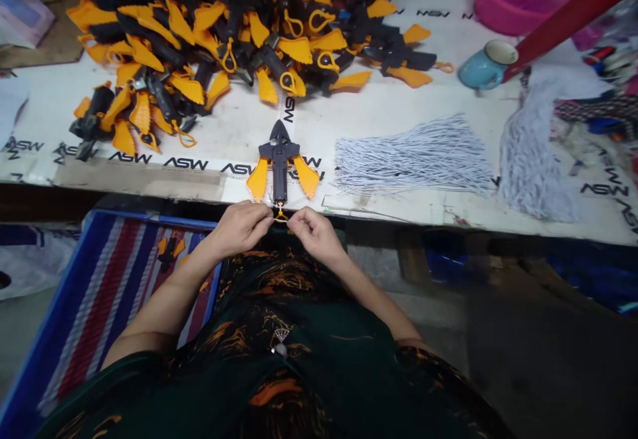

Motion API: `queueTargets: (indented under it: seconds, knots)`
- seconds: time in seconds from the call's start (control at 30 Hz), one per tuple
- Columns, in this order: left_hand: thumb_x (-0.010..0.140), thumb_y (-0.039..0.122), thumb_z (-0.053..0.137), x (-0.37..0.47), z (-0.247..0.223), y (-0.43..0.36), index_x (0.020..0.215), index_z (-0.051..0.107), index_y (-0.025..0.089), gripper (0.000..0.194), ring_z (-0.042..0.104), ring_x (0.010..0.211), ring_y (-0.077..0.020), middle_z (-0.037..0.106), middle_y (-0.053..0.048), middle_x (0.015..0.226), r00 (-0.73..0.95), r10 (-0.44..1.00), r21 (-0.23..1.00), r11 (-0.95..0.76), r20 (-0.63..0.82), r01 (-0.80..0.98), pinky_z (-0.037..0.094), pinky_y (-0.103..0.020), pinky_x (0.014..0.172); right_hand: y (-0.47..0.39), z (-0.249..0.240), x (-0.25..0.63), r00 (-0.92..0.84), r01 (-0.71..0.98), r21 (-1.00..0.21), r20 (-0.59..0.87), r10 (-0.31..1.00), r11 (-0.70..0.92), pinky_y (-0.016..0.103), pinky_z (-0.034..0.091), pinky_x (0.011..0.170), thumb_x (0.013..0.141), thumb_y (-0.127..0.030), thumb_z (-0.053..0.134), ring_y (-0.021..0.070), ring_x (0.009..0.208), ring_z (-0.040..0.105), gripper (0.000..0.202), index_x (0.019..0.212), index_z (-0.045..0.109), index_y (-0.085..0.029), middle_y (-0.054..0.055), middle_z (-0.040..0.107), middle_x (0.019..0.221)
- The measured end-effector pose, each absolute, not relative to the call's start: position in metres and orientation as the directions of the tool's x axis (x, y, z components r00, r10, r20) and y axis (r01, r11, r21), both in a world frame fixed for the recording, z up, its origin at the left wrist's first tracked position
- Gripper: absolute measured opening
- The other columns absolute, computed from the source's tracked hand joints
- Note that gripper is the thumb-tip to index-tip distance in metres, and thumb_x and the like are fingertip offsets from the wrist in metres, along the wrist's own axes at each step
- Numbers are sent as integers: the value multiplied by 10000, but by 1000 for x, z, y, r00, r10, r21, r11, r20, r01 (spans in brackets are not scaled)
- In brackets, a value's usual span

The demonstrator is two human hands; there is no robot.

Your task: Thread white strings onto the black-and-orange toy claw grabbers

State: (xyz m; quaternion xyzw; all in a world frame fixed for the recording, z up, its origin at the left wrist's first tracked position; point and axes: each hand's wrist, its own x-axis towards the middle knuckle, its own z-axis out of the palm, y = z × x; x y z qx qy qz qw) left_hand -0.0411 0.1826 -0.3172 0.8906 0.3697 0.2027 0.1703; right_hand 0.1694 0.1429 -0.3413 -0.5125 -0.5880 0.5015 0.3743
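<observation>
A black plastic piece with two orange wing-like flaps (pixel 280 160) lies at the table's front edge, its pointed end facing away from me. An orange loop (pixel 282 214) sticks out from its near end, over the edge. My left hand (pixel 244 226) pinches one side of a thin white string (pixel 280 220) at this loop. From the other side, my right hand (pixel 315 233) grips the string between thumb and forefinger. Whether the string is knotted there is too small to tell. To the right, a flat bundle of white strings (pixel 413 157) is spread on the table.
A big heap of similar black-and-orange pieces (pixel 224 34) covers the back left. At the right are a blue mug (pixel 483 67), a pink basket (pixel 523 0) and another string bundle (pixel 533 153). A striped surface with a blue frame (pixel 94 293) holds a few pieces, lower left.
</observation>
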Motion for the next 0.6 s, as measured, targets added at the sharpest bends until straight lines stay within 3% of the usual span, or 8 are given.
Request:
queueTargets:
  seconds: [0.1, 0.2, 0.33, 0.43, 0.6]
  knots:
    - [1012, 353, 422, -35, -316, 189, 897, 641, 205, 289, 609, 704, -168, 663, -25, 776, 555, 806, 492, -576, 207, 653, 446, -274, 694, 142, -345, 172, -175, 182, -983, -21, 984, 12, 266, 449, 613, 914, -431, 586, 109, 619, 512, 215, 984, 613, -229, 10, 626, 902]
    - [997, 407, 489, -19, -318, 196, 1053, 660, 207, 269, 657, 827, -190, 704, -59, 955, 383, 882, 481, -471, 276, 739, 479, -283, 760, 148, -343, 196, -41, 237, -967, 82, 996, 89, 293, 510, 660, 904, -384, 606, 115, 689, 567, 232, 1092, 623, -248, 79, 588, 1246]
    - [937, 480, 588, 11, -330, 208, 1271, 608, 170, 457, 684, 872, -249, 710, -130, 1065, 208, 941, 398, -305, 268, 865, 499, -299, 729, 169, -341, 243, 206, 550, -826, 273, 940, 120, 340, 527, 756, 936, -275, 516, 194, 888, 609, 178, 1045, 649, -231, 107, 594, 1205]
    - [889, 455, 634, 27, -340, 215, 1373, 553, 136, 585, 697, 858, -290, 720, -169, 1081, 164, 959, 323, -234, 231, 917, 508, -325, 715, 188, -344, 265, 183, 729, -679, 310, 933, 83, 365, 524, 831, 934, -255, 509, 232, 1012, 617, 247, 1130, 657, -234, 118, 564, 1272]
    - [840, 305, 585, -4, -346, 203, 1308, 603, 188, 483, 717, 865, -278, 752, -112, 1084, 74, 967, 359, -161, 244, 919, 532, -340, 773, 200, -355, 272, 129, 797, -593, 348, 928, 112, 314, 524, 722, 950, -337, 551, 192, 868, 630, 191, 1043, 694, -251, 90, 596, 1200]
